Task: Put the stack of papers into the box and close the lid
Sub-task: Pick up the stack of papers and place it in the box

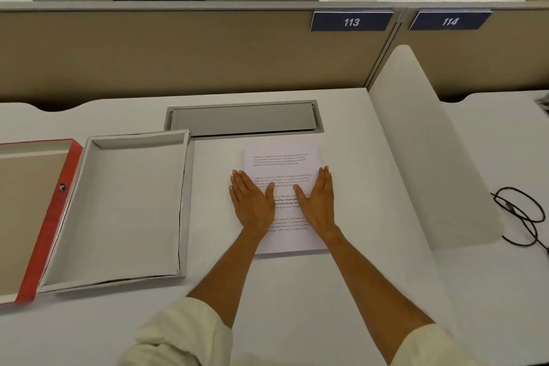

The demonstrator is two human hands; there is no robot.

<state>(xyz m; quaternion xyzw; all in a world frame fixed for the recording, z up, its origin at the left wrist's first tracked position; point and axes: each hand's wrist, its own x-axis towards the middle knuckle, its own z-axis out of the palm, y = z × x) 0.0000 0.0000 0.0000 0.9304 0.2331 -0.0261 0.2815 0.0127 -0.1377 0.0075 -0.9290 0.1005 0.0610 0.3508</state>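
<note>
Left hand (252, 202): flat, palm down, fingers straight and together, pressed on the left part of the stack of papers (283, 157); outer fingers past the left paper edge onto the desk (371, 276). Holding nothing.
Right hand (318, 200): flat, palm down, fingers straight, pressed on the right part of the same stack; thumb angled inward toward the left thumb. Holding nothing.
Thumbs: near each other, apart, printed text visible between them.
Stack of papers: flat on the desk, directly under both hands; top sheet white with 4 blocks of small print, too small to read; far edge beyond the fingertips, near edge under the wrists.
Box (124, 211): open, white inside, on the desk to the left of the left hand, just beside the stack but not touching it; nothing inside.
Lid (47, 229): red-edged, inner side up, further left of the box, against its left wall; partly cut off by the frame edge.
Cable hatch (243, 120): grey, closed, set in the desk beyond the fingertips.
Sleeves (184, 333): cream, pushed up to the elbows, forearms bare.
Divider (430, 151): white panel, right of the right hand; black cable (520, 214) on the next desk beyond it.
Partition signs: 113 (352, 22), 114 (450, 21), far side.
</note>
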